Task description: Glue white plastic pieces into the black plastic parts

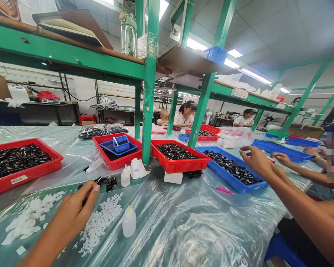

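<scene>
The left hand reaches in over the table, palm down, with its fingers bent in toward the thumb; whether it pinches anything between them cannot be told. The right hand is out of view, so its state cannot be told.

Small glossy black parts lie just beside the left hand's fingertips. To the right of the wrist is a loose heap of tiny white plastic pieces, and to its left a spread of larger, flat white pieces. Right of the tiny pieces stands a white squeeze bottle with a yellow tip. Beyond the fingertips are a smaller white bottle, upright, a crumpled white wad beside it and a white bottle lying on its side.

Farther from the hand, a red tray of black parts sits to the left, and a red tray with blue containers inside straight beyond. To the right are another filled red tray, a pink-handled tool and a blue tray of black parts. Another person's hand hovers above that blue tray. Clear plastic sheeting covers the table.
</scene>
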`<state>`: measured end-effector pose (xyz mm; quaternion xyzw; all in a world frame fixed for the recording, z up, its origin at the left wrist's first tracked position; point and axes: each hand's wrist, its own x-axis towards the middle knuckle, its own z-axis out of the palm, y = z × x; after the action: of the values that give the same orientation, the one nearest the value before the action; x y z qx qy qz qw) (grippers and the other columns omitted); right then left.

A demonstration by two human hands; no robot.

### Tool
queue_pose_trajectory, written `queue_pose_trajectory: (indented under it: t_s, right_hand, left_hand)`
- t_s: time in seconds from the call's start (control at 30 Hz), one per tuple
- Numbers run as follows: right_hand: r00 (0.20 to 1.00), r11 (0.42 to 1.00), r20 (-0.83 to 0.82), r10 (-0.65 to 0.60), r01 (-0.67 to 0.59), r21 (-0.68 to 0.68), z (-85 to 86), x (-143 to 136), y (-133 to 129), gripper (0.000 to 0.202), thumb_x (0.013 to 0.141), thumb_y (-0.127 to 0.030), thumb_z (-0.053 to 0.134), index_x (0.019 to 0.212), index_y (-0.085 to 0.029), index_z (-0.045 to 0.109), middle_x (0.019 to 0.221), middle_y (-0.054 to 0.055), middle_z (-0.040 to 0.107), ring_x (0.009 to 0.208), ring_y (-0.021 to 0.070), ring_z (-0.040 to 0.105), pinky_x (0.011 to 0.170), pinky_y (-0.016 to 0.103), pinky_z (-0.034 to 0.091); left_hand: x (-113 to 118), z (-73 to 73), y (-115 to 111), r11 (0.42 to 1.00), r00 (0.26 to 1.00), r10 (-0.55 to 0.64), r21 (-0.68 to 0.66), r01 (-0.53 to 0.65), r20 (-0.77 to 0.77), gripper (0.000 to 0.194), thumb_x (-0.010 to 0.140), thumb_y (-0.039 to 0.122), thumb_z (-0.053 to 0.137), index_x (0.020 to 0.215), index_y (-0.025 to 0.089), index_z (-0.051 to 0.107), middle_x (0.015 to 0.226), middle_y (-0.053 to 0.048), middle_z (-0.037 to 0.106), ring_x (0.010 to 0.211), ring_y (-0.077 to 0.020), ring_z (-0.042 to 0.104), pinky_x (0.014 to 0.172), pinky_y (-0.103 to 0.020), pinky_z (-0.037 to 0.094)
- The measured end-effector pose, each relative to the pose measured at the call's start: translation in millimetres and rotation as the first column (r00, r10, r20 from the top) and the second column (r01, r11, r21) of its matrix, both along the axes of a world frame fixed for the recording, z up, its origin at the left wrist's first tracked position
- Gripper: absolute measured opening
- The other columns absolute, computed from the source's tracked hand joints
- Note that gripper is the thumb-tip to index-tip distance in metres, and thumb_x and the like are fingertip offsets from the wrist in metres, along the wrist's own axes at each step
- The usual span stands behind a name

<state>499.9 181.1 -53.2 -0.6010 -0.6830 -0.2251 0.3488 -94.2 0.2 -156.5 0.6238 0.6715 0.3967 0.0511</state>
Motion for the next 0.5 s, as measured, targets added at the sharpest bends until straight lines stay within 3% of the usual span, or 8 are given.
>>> queue_pose_trajectory:
  t_s: [0.1,0.2,0.27,0.33,0.43,0.5]
  right_hand:
    - [0.990,0.984,-0.012,0.143,-0.141,0.110,12.2,-43,-8,0.015,0.095,-0.030,0.064,0.089,-0.016,0.064,0.080,0.003,0.065,0.061,0.0117,0.060,0.056,0.024,0.050]
    - [0.928,0.906,0.014,0.372,-0.366,0.211,21.0,-111,-28,0.013,0.095,-0.026,0.059,0.101,-0.016,0.065,0.095,0.009,0.069,0.074,0.0157,0.067,0.059,0.024,0.052]
    - [0.846,0.812,0.050,0.530,-0.524,0.258,19.7,-164,-45,0.013,0.096,-0.026,0.057,0.104,-0.018,0.065,0.099,0.008,0.069,0.077,0.0155,0.066,0.068,0.026,0.055]
    - [0.729,0.682,0.093,0.678,-0.672,0.288,10.1,-213,-63,0.010,0.095,-0.023,0.058,0.103,-0.021,0.064,0.099,0.006,0.071,0.080,0.0160,0.067,0.073,0.027,0.055]
    - [0.496,0.461,0.086,0.864,-0.849,0.259,-19.7,-272,-83,0.014,0.095,-0.013,0.057,0.105,-0.022,0.062,0.090,0.003,0.071,0.075,0.0148,0.067,0.071,0.026,0.054]
    - [0.393,0.386,-0.008,0.920,-0.900,0.200,-45.5,-297,-90,0.017,0.096,-0.010,0.053,0.107,-0.022,0.060,0.082,0.001,0.068,0.067,0.0138,0.065,0.063,0.025,0.053]
  left_hand:
    - [-3,-0.7,1,1.000,1.000,0.001,0.016,-0.001,-0.026,0.047,0.092,0.064,0.034,0.069,0.025,0.048,0.050,0.005,0.040,0.046,-0.0155,0.040,0.049,-0.026,0.033]
    - [-5,1.6,1,0.998,0.999,0.030,0.047,-0.028,-0.042,0.047,0.092,0.060,0.034,0.066,0.024,0.048,0.049,0.005,0.041,0.046,-0.0154,0.041,0.051,-0.027,0.033]
    - [-6,4.6,1,0.993,0.997,0.063,0.099,-0.059,-0.033,0.042,0.093,0.055,0.034,0.070,0.024,0.051,0.052,0.005,0.046,0.049,-0.0160,0.045,0.055,-0.028,0.034]
    - [-8,7.4,1,0.986,0.995,0.101,0.133,-0.098,-0.015,0.037,0.093,0.050,0.035,0.075,0.023,0.052,0.057,0.003,0.051,0.055,-0.0170,0.050,0.058,-0.028,0.035]
    - [-14,9.4,0,0.982,0.989,0.147,0.122,-0.144,-0.016,0.039,0.095,0.048,0.032,0.069,0.023,0.046,0.054,0.003,0.048,0.054,-0.0167,0.047,0.058,-0.028,0.033]
    - [-18,8.9,1,0.980,0.983,0.180,0.098,-0.176,-0.036,0.039,0.096,0.045,0.031,0.067,0.023,0.045,0.054,0.002,0.047,0.055,-0.0163,0.047,0.059,-0.029,0.032]
